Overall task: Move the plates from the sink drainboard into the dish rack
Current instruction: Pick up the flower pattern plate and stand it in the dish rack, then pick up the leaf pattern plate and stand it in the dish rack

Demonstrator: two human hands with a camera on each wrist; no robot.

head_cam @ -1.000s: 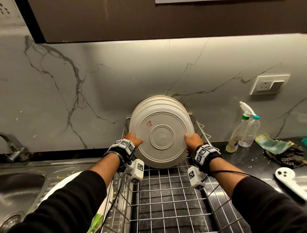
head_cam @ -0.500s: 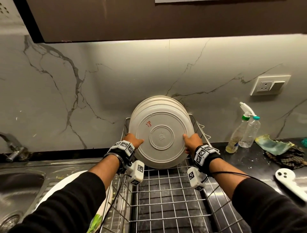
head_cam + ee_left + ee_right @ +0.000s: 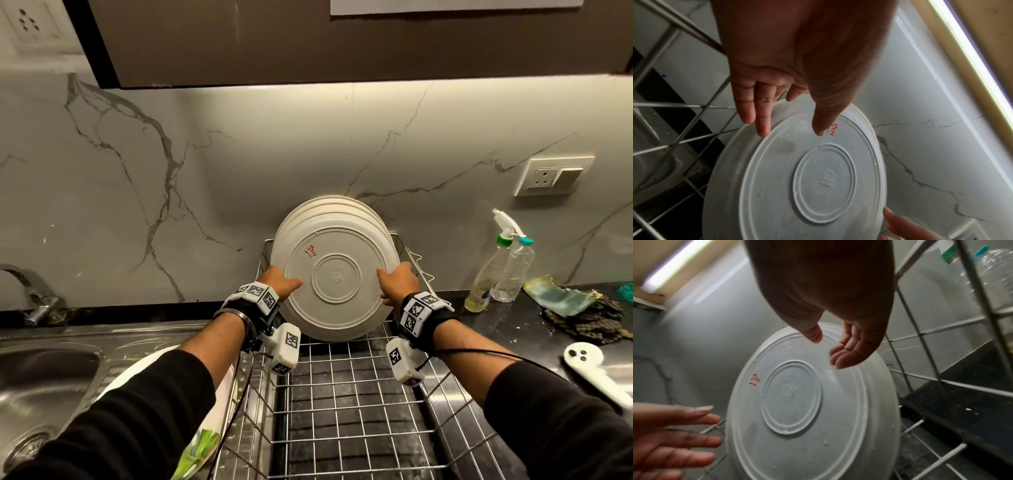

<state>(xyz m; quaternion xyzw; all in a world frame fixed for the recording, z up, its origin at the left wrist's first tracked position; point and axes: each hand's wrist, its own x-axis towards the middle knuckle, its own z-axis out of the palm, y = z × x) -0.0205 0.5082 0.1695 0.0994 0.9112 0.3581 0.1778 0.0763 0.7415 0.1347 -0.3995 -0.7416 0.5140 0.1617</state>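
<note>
Faintly legible: red scrawl on front plate underside; centre embossing unreadable.

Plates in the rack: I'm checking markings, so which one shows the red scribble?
The frontmost plate, between the left hand and right hand. Its underside faces the camera with red marks above the foot ring; of those behind, only rims show.

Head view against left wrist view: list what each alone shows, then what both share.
Only the head view: a plate on the drainboard, spray bottle, water bottle, wall socket, tap.

Only the left wrist view: the left hand's fingers straight at the front plate's rim.

Both: front plate with red mark, plates behind it, dish rack, right hand.
</note>
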